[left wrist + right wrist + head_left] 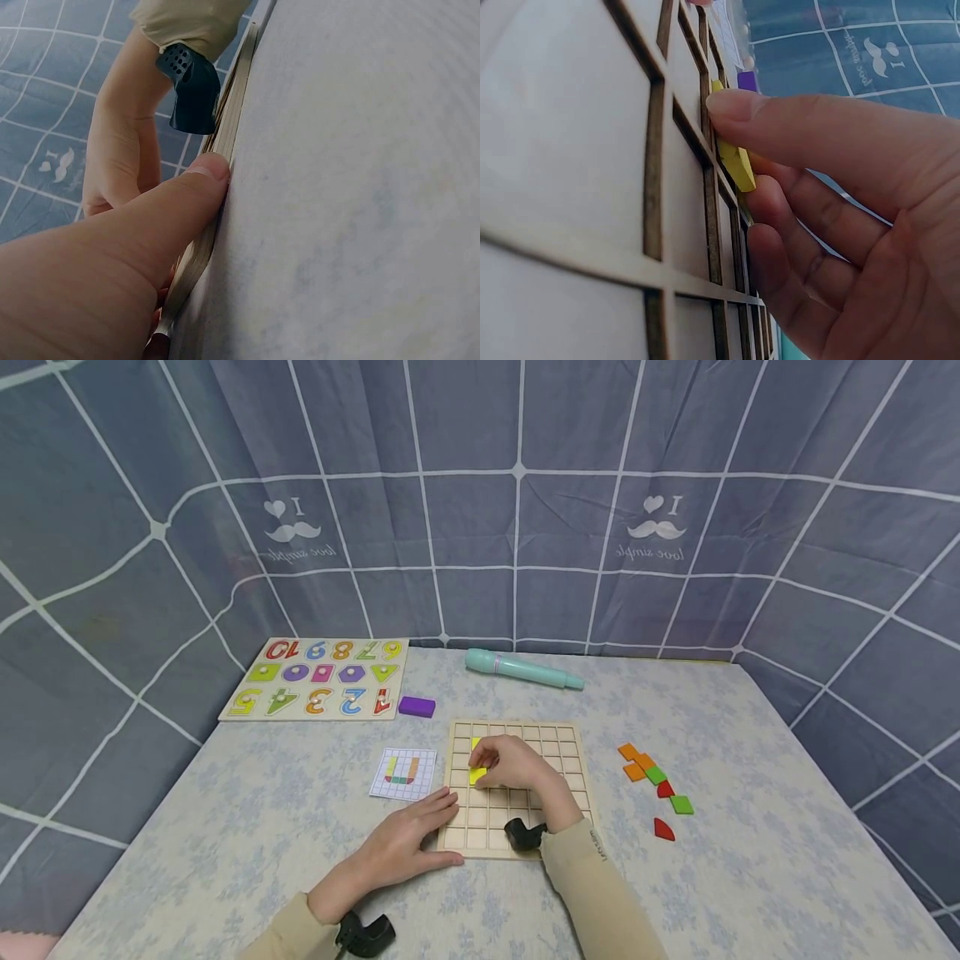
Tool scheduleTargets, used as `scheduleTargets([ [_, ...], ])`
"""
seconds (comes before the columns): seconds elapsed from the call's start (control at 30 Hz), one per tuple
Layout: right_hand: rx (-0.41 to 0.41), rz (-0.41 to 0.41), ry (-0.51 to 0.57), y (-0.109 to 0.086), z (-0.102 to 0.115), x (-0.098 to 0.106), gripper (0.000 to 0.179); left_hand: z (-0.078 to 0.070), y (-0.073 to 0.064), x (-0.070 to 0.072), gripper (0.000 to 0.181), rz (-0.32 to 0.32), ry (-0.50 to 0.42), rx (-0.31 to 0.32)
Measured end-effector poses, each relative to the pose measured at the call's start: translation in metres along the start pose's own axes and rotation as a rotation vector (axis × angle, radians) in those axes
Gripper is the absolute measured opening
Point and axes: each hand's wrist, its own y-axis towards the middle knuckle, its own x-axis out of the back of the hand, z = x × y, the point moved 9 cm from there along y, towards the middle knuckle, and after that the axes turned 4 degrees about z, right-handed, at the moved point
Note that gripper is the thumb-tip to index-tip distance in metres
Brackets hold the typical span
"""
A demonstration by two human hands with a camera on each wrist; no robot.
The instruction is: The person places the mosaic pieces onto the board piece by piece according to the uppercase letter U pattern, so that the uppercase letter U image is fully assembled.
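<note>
A wooden grid board (555, 752) lies flat on the table. Over its left columns, my right hand (517, 764) pinches a yellow tile (736, 166) between thumb and fingers, tilted against the grid cells. More yellow (476, 742) shows just beyond the fingers, partly hidden by them. My left hand (405, 839) rests at the board's lower left corner, fingers extended along the left side. In the left wrist view its thumb (176, 206) touches the board's edge (236, 97). Left of the board is a pattern card (405, 774) with a U-shaped coloured figure on a grid.
Several loose orange, green and red tiles (633, 772) lie right of the board. A purple block (417, 707) sits beside a number-and-shape puzzle board (258, 689) at the back left. Behind the grid board lies a teal marker-shaped thing (525, 670), before a grey-blue curtain (480, 518).
</note>
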Motion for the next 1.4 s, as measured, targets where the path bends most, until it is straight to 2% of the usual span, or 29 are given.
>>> scheduleTargets([
  [0.33, 0.005, -0.003, 0.004, -0.001, 0.001, 0.001, 0.021, 0.0, 0.0, 0.0, 0.072, 0.005, -0.005, 0.001],
  [0.5, 0.011, -0.02, 0.036, -0.006, 0.001, 0.01, 0.023, 0.0, 0.0, -0.001, 0.072, 0.004, 0.004, 0.0],
  [0.67, 0.072, -0.066, 0.083, -0.019, 0.005, 0.032, 0.027, 0.0, 0.0, -0.001, 0.072, 0.01, 0.0, 0.001],
  [0.8, 0.086, -0.113, 0.091, -0.029, 0.008, 0.052, 0.027, 0.001, 0.0, -0.001, 0.073, 0.012, -0.002, 0.003],
  [1.13, 0.075, -0.181, 0.083, -0.061, 0.002, 0.098, 0.027, -0.001, 0.0, 0.0, 0.073, 0.009, -0.007, -0.002],
  [1.4, 0.014, -0.268, 0.068, -0.102, -0.008, 0.139, 0.032, 0.0, 0.0, 0.0, 0.073, 0.012, -0.013, 0.008],
])
